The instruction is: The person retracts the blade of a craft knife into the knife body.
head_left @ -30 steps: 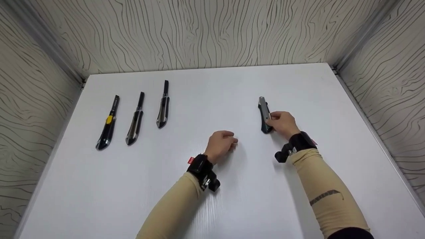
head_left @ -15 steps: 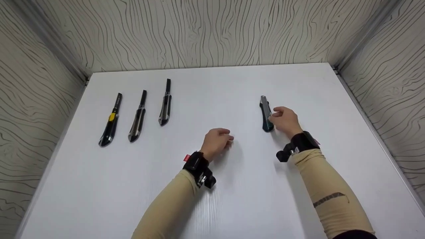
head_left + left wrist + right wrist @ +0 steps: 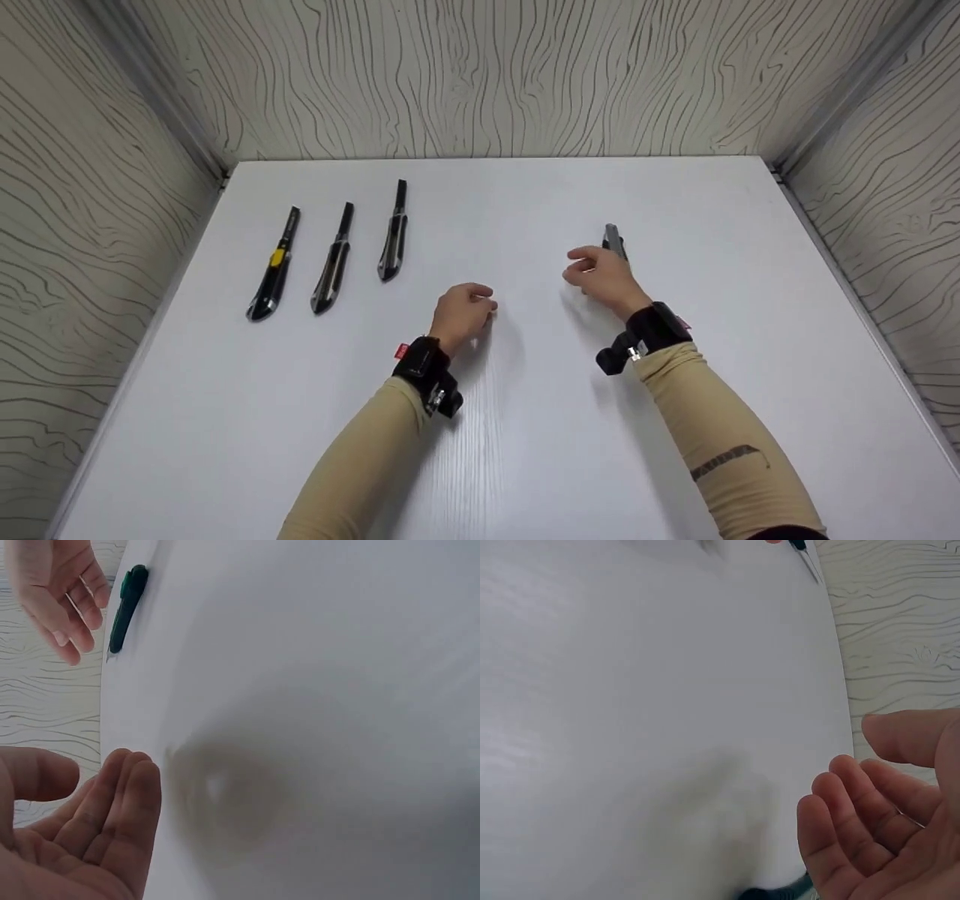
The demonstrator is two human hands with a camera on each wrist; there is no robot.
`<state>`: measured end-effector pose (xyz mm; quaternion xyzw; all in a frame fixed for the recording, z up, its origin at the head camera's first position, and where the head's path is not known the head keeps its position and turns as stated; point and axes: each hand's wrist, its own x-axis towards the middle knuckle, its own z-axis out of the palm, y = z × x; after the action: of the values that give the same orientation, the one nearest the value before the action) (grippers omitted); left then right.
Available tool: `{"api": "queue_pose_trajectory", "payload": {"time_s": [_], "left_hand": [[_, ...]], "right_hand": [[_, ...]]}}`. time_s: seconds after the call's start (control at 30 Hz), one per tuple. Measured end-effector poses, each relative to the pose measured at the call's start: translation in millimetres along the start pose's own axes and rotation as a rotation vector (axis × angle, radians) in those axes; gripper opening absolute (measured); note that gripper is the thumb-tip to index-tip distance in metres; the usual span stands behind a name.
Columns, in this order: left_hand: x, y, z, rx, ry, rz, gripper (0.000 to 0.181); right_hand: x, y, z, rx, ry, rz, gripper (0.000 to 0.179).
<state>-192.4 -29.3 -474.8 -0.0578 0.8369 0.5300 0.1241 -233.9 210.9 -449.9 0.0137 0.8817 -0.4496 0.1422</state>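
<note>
So the right hand just let go of the green-handled cutter — a second ago it was pinching it, and now it's shifted left, across the handle. Its fingers are loosely bent with a modest gap to the thumb, nothing in them. The cutter lies on the right part of the desk, and the left wrist view shows it's apart from the hand. Seems to me handling is paused on that one, and moving it again would take a fresh grip.

Left hand is holding nothing either, fingers softly curved, thumb standing off, well apart from that cutter. Over on the left, the yellow-slider cutter, the middle cutter and the inner cutter haven't been touched, all with blades pointing away. Can't really tell whether the green-handled one has its blade out — the hand covers too much.
</note>
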Motion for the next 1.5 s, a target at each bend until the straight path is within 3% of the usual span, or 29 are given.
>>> {"api": "queue_pose_trajectory", "payload": {"time_s": [0.27,0.57,0.73,0.97,1.13,1.3,1.5], "left_hand": [[0.2,-14.4,-33.8,0.050,0.117,-0.003,0.030],[15.4,-22.9,-91.3,0.122,0.364,0.058,0.030],[30.0,-26.4,-111.2,0.159,0.380,0.025,0.039],[53.8,-38.4,-119.5,0.277,0.286,-0.079,0.061],[66.4,-43.0,-115.6,0.321,0.302,-0.113,0.063],[75.7,-46.7,-112.2,0.377,0.337,-0.120,0.053],[80.8,-46.0,-111.0,0.407,0.350,-0.124,0.028]], "right_hand": [[8.6,-18.4,40.4,0.019,-0.112,-0.023,0.049],[19.3,-35.2,73.8,0.069,-0.172,-0.044,0.047],[20.8,-36.3,79.1,0.088,-0.200,-0.047,0.048],[21.9,-36.6,77.3,0.084,-0.192,-0.042,0.048],[21.7,-33.4,75.0,0.082,-0.192,-0.040,0.048],[21.2,-28.7,70.6,0.085,-0.192,-0.051,0.048],[21.4,-22.1,67.8,0.079,-0.182,-0.063,0.049]]}}
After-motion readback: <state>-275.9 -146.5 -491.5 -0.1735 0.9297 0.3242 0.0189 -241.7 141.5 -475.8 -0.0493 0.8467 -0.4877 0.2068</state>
